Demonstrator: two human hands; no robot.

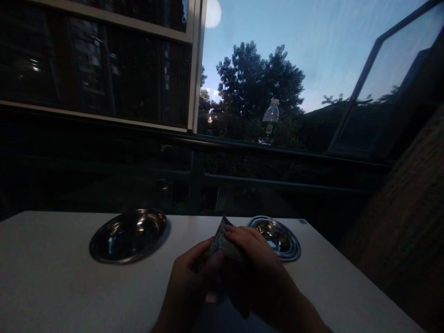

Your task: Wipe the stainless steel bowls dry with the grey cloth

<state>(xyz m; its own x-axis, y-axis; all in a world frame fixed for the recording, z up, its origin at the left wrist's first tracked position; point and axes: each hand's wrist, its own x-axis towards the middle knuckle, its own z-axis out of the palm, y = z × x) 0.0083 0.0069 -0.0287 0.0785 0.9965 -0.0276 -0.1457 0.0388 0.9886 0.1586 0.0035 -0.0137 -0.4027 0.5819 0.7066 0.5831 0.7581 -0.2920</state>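
Both hands meet above the near middle of the white table. Between them is a dark grey piece with a pointed top corner and a finely patterned surface [227, 247]; dim light hides its exact kind. My left hand [194, 268] is closed on its left side, the thumb lying across the front. From the right, my right hand [258, 259] wraps over the piece, its fingers covering much of the upper part. The lower portion is lost in shadow.
A shiny oval metal dish [130, 236] rests on the table [52, 277] to the left. Behind my right hand sits a metal bowl [275, 238] holding something pale. On the window ledge stands a clear plastic bottle [269, 122] with a green label. A curtain [402, 208] hangs at right.
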